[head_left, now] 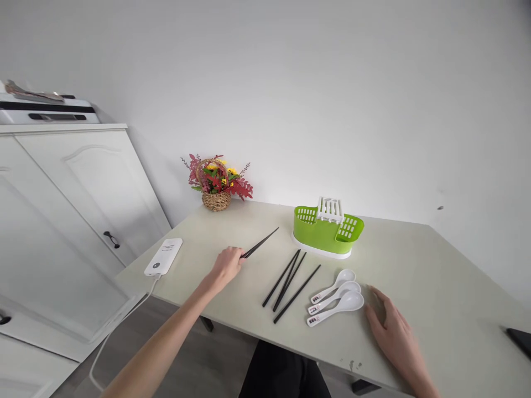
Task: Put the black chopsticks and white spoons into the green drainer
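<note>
My left hand (pixel 228 264) is closed around a pair of black chopsticks (pixel 262 242), whose tips point away toward the back right. Several more black chopsticks (pixel 297 294) lie on the table beside it, some crossing. Three white spoons (pixel 347 301) with printed handle ends are laid out to their right. My right hand (pixel 394 334) rests by the spoon bowls, fingers apart, with nothing in it. Behind the spoons stands a green utensil holder (pixel 315 236) on a white base, with slotted side compartments and a white rack (pixel 331 209) on top.
A wicker basket of artificial flowers (pixel 215 200) stands at the table's back left. Near the left edge lies a white power bank (pixel 165 255) with a cable (pixel 120 316) hanging off. White cabinets (pixel 83 221) stand left; a dark object (pixel 518 340) lies at the right edge.
</note>
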